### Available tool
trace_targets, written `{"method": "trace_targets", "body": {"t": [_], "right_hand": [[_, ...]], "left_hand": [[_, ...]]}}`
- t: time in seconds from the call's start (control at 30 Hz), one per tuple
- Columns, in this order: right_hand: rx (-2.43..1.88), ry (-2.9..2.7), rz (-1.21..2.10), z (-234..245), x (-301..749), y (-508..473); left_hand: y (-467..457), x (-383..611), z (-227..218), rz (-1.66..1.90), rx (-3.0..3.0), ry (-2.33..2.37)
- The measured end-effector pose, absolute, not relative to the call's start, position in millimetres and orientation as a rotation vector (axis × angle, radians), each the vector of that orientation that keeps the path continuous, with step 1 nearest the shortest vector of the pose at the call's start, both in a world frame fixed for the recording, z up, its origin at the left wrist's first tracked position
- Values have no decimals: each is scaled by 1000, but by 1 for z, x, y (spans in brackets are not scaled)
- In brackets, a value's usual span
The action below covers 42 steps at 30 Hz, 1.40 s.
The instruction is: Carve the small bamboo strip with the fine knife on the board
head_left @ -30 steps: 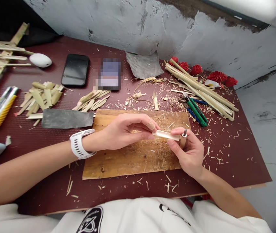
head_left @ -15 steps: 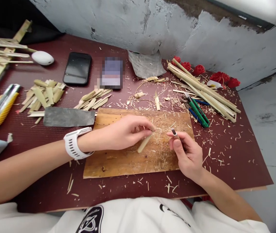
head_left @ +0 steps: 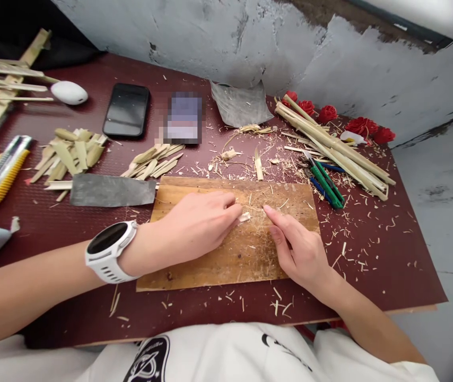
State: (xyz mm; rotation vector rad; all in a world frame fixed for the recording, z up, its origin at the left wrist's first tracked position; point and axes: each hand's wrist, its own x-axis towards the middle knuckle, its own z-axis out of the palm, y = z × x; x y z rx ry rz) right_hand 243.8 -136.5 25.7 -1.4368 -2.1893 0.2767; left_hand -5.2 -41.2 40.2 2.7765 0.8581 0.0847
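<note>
Left hand (head_left: 206, 220) has rolled knuckles-up since half a second ago, so the watch (head_left: 109, 239) now shows its dark face. Bamboo piece (head_left: 244, 217) that angled down toward the wearer then now pokes out to the right of that hand, only a short pale end visible.

Left fingers: closed together on the bamboo piece, low over the right-center of the wooden board (head_left: 206, 270); can't tell if the piece touches wood. Right hand (head_left: 298, 244) has dropped its index finger forward, tip just short of the piece, thumb tucked below. The tool tip that stuck up from it before is hidden now; can't tell from here what the right fingers grip or how tightly.

Board lies on the dark red counter (head_left: 373, 276), shavings on both. Left of board, at its edge: gray sheet (head_left: 111, 192). Behind that, two piles of bamboo slips (head_left: 71, 151), phone (head_left: 126, 110) further back. Right side: green cutter (head_left: 325, 183) beside the board's back corner, bamboo bundle (head_left: 330, 140) behind it, red flowers (head_left: 327, 113) along the wall. Yellow utility knife (head_left: 1, 178) far left.
</note>
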Motion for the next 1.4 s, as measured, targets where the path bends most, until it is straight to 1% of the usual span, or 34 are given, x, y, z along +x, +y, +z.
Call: {"method": "trace_targets", "body": {"t": [0.17,0.23,0.4,0.47,0.63,0.77,0.9,1.03,1.2,1.4], "right_hand": [[-1484,-2129,203,24,243,-134],[-1502,-2095,182,23,242,-134],[-1521,-2059,129,22,242,-134],[-1520,-2057,124,22,242,-134],[-1500,-2112,171,24,243,-134],[-1522,-2172,126,26,243,-136],[-1549,-2271,51,23,243,-138],[-1545,-2381,-15,19,245,-137],[-1504,-2424,-30,17,246,-134],[-1483,-2452,-89,16,243,-131]], "left_hand": [[-35,-8,33,294,2869,776],[-35,-7,31,372,2930,677],[-38,-4,30,386,2967,357],[-38,-5,30,376,2895,411],[-36,-7,34,288,2694,728],[-40,-4,34,182,2647,785],[-45,-1,34,168,2548,854],[-35,-5,35,215,2507,818],[-16,-12,26,301,2595,622],[-13,-14,21,330,2559,595]]}}
